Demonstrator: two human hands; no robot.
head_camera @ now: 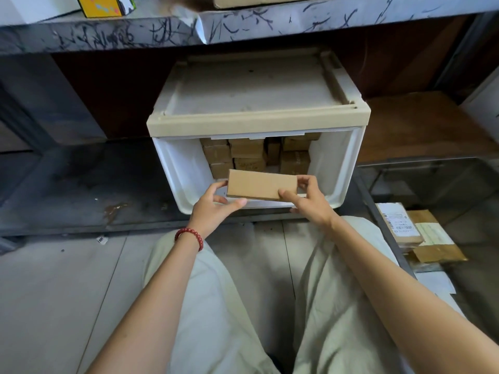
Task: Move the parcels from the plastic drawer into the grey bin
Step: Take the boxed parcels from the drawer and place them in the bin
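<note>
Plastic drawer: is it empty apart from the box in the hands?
No, brown parcels are stacked at the back of the plastic drawer, behind the box.

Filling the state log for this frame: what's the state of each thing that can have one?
plastic drawer: pulled open, partly filled.
held parcel: closed, lifted over the drawer's front.
left hand: grips the parcel's left end.
right hand: grips its right end.
stacked parcels: closed, at the drawer's back.
grey bin: open-topped.
binned parcels: lying inside it.
</note>
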